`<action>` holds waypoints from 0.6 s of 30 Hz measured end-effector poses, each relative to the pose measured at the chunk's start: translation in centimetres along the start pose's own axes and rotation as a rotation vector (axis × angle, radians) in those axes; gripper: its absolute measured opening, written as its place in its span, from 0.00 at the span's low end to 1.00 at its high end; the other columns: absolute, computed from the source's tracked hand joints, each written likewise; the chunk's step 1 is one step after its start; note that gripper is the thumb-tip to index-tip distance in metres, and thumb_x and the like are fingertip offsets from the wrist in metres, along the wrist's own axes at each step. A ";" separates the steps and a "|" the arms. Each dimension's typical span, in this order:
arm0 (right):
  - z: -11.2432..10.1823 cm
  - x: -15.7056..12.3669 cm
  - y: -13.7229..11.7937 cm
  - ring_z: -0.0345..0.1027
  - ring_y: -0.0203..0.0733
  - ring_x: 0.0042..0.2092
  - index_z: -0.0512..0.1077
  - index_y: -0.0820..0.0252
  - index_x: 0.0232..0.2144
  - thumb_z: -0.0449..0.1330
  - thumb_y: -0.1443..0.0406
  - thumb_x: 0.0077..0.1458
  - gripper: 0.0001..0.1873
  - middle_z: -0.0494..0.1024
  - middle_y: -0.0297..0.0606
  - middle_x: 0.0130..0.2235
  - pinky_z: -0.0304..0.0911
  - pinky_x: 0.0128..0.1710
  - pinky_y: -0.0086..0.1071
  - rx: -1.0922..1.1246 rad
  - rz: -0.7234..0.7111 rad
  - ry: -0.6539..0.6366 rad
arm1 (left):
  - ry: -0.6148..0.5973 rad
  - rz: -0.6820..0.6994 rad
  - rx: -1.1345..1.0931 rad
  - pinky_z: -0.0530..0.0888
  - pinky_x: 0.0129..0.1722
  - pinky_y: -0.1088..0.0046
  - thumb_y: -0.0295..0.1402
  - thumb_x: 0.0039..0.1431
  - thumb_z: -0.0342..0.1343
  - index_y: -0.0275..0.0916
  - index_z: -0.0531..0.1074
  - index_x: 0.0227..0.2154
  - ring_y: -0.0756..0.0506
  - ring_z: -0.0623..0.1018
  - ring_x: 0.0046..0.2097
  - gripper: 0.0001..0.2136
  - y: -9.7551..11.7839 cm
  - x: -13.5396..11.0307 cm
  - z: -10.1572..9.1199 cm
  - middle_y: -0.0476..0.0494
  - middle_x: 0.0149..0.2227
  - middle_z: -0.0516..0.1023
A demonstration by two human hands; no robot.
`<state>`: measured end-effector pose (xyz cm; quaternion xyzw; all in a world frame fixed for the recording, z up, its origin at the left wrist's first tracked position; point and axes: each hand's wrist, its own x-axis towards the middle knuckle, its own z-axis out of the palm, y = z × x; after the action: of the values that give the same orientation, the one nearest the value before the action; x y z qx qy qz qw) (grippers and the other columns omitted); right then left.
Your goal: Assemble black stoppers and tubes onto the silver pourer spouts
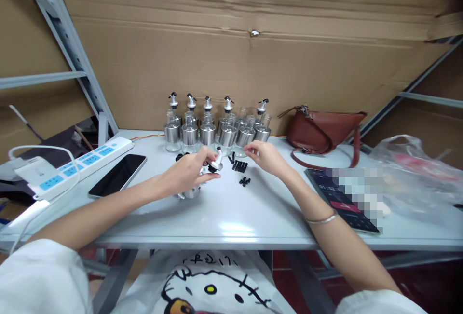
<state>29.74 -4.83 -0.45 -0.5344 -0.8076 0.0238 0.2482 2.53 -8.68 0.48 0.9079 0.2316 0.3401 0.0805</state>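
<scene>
My left hand pinches a silver pour spout with a black base, held tilted above the table. More silver spouts lie partly hidden under that hand. To the right, my right hand has its thumb and fingertips pressed together; anything between them is too small to make out. Below and left of its fingertips lies a row of short black tubes. A few small black caps are grouped nearer me. Behind both hands stand several glass bottles with steel sleeves; some at the back carry spouts.
A phone and a white power strip lie at the left. On the right are a brown bag, a tablet-like screen showing a timer, and a clear plastic bag. Cardboard walls the back.
</scene>
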 end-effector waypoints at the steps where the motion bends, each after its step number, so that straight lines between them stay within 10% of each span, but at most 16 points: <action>1: 0.3 0.1 0.7 0.69 0.43 0.33 0.75 0.63 0.32 0.56 0.70 0.53 0.08 0.77 0.43 0.34 0.60 0.34 0.33 -0.068 0.039 -0.064 | -0.010 0.022 0.023 0.74 0.34 0.70 0.39 0.60 0.53 0.39 0.57 0.42 0.48 0.75 0.35 0.14 0.1 -0.1 0.0 0.43 0.38 0.72; 18: 3.9 0.7 -0.4 0.62 0.48 0.44 0.77 0.58 0.30 0.61 0.69 0.52 0.04 0.73 0.43 0.40 0.56 0.42 0.40 -0.102 -0.066 -0.034 | -0.227 0.136 0.348 0.68 0.35 0.71 0.35 0.64 0.47 0.39 0.67 0.44 0.48 0.74 0.33 0.10 0.3 0.5 0.1 0.43 0.40 0.73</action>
<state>27.53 -3.53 -3.49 -0.5190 -0.8291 -0.0162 0.2074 3.00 -8.70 0.77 0.9541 0.2144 0.1952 -0.0749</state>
